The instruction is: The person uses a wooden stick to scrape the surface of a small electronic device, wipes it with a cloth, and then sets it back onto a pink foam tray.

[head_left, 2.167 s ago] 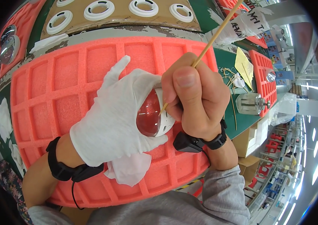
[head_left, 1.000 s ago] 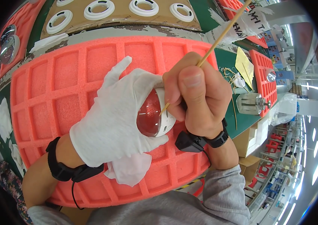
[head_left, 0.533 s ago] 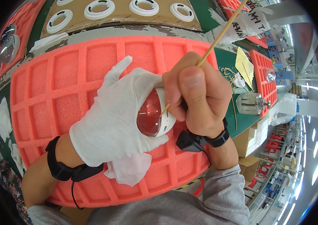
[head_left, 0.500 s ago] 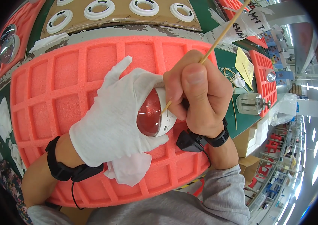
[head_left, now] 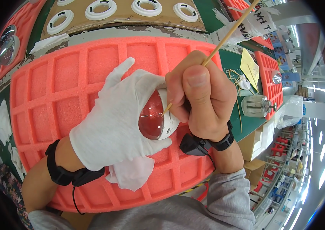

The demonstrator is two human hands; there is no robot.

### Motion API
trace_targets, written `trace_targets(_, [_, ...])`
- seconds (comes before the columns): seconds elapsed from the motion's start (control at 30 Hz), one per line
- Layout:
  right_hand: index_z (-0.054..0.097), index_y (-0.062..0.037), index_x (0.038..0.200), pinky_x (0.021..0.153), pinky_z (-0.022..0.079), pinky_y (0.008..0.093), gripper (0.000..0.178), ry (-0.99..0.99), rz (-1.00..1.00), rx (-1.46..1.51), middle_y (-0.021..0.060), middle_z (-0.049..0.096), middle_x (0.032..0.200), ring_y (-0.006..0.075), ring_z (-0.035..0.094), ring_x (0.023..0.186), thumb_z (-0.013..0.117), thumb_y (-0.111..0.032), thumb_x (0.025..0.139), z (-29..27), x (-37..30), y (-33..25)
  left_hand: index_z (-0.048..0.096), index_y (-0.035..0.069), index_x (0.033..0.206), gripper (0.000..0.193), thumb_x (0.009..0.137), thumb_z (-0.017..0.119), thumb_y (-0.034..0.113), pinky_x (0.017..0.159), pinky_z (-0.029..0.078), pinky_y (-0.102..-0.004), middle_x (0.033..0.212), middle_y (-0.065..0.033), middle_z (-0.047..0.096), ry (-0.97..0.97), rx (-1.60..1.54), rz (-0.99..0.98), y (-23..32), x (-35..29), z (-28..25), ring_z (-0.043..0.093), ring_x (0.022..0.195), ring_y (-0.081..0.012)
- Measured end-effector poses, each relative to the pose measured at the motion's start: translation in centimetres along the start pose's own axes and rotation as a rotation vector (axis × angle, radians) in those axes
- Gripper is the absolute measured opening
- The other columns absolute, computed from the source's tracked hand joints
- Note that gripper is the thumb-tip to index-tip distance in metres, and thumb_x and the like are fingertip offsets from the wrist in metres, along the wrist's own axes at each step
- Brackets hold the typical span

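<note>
My left hand, in a white glove, is wrapped round a clear dome cover with a white rim. Through the dome shows the red of the foam beneath. My bare right hand pinches a thin wooden stick. The stick slants down between thumb and fingers, and its lower tip meets the dome close to the white rim. Below both hands lies a red foam tray with square pockets. A white cloth rests on it beside my left wrist.
White rings lie on cardboard at the back. To the right are a glass jar with a metal top, a yellow sheet, loose sticks and another red tray. Dark domes sit in a tray at far left.
The stick's tip has shifted slightly left, from the white rim's edge onto the clear dome. My right hand has moved a little left with it; my left hand barely moved.
</note>
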State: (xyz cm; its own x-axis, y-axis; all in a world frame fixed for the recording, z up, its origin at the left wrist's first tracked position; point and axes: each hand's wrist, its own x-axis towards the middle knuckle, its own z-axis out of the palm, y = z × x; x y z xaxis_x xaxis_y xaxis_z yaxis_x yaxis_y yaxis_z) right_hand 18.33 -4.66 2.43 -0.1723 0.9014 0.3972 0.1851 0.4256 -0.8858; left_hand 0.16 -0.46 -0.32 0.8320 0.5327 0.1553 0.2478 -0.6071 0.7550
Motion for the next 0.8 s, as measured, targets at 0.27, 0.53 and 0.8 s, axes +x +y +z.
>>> trace_targets(0.27, [0.055,0.0012,0.084,0.042,0.032,0.0211,0.038,-0.049,-0.098,-0.111,0.0023,0.054,0.063,0.0041,0.042,0.042,0.041,-0.022,0.109,-0.52,0.47,-0.41,0.046,0.010,0.137,0.084,0.066,0.088,0.025,0.119,0.026,-0.0502,0.132,-0.0123,0.054,0.001,-0.060,-0.035,0.83,0.27,-0.32,0.047,0.129,-0.0354])
trace_targets(0.53, [0.055,0.0006,0.084,0.041,0.030,0.0208,0.037,-0.015,-0.011,0.000,0.0023,0.055,0.066,0.0036,0.040,0.042,0.041,-0.023,0.109,-0.78,0.13,-0.37,0.048,0.009,0.134,0.080,0.065,0.087,0.021,0.111,0.036,-0.0474,0.130,-0.0131,0.052,0.002,-0.161,-0.046,0.80,0.72,-0.22,0.048,0.127,-0.0357])
trace_targets(0.8, [0.054,0.0000,0.083,0.041,0.027,0.0209,0.039,-0.040,-0.025,-0.033,0.0020,0.054,0.066,0.0025,0.037,0.042,0.039,-0.024,0.110,-0.71,-0.17,-0.10,0.048,0.009,0.133,0.078,0.065,0.087,0.019,0.106,0.041,-0.0443,0.126,-0.0127,0.053,0.061,-0.160,-0.019,0.63,0.49,0.61,0.050,0.122,-0.0337])
